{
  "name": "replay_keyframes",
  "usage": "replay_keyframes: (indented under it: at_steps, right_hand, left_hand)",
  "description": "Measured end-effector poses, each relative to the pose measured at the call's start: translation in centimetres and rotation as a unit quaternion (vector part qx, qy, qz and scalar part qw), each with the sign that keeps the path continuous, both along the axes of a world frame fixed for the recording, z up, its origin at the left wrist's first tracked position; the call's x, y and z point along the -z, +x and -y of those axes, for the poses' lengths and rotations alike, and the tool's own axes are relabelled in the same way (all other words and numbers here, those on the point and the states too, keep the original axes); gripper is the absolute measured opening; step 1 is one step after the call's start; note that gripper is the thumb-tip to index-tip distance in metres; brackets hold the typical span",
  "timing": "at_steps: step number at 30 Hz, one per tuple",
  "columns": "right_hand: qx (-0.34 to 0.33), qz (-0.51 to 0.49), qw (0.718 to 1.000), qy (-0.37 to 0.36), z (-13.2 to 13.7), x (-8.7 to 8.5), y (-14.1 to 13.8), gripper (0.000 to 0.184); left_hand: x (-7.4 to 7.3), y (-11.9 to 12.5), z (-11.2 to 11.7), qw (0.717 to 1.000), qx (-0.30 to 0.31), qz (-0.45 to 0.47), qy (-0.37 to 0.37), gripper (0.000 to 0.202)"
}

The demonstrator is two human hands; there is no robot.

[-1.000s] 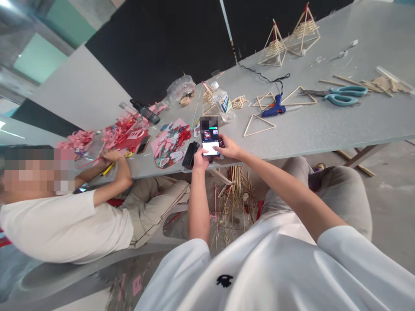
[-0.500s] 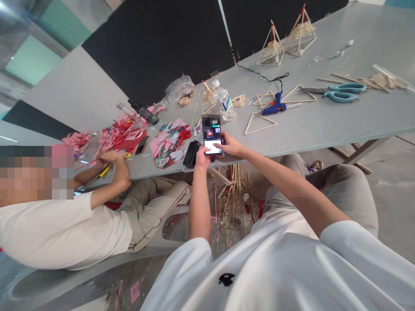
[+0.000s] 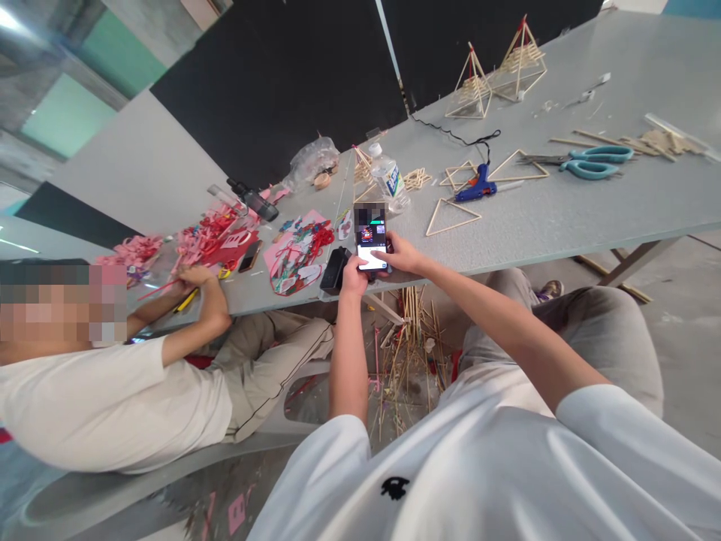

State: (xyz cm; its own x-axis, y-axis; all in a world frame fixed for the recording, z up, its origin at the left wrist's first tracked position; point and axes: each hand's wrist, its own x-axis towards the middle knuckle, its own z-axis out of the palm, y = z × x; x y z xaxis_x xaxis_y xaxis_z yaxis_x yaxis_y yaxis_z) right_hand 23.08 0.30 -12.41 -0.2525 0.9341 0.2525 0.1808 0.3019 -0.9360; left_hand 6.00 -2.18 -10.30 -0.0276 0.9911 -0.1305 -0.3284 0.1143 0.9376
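Both of my hands hold a lit smartphone (image 3: 371,234) over the near edge of the grey table (image 3: 563,218). My left hand (image 3: 354,276) grips its lower left side with the thumb on the screen. My right hand (image 3: 401,255) wraps the right side. A black case-like object (image 3: 334,270) lies on the table just left of my left hand. A plastic water bottle (image 3: 388,177) stands just beyond the phone.
A blue glue gun (image 3: 474,185), stick triangles (image 3: 452,216), stick pyramids (image 3: 470,84) and teal scissors (image 3: 591,161) lie to the right. A seated person (image 3: 113,391) on my left works at red and pink paper cutouts (image 3: 296,252). Loose sticks (image 3: 405,338) litter the floor under the table.
The view has shifted slightly. My hands keep the same hold on the phone and its screen stays lit.
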Motion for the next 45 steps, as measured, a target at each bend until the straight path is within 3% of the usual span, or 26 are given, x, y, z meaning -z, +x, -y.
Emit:
replay_keyframes:
  at_steps: [5,13,29,35,45]
  right_hand:
    - [-0.059,-0.032,0.998,0.016,-0.1,0.3,0.0,0.059]
    - [-0.061,-0.062,0.996,0.002,-0.3,0.4,0.0,0.051]
    - [0.023,0.046,0.999,0.006,-0.2,0.2,-0.3,0.059]
    - [-0.041,0.007,0.998,0.041,-0.3,0.7,-0.1,0.062]
    - [-0.046,-0.045,0.997,0.035,-0.9,1.3,-0.4,0.044]
  left_hand:
    - [-0.3,0.0,0.0,0.999,-0.032,0.014,-0.006,0.046]
    - [-0.4,-0.1,0.0,0.999,-0.030,0.024,-0.011,0.051]
    - [-0.2,0.0,-0.1,1.000,-0.008,0.005,-0.018,0.044]
    - [-0.6,-0.1,0.0,0.999,-0.024,0.029,-0.010,0.045]
    - [-1.4,0.5,0.3,0.998,-0.035,0.059,-0.012,0.047]
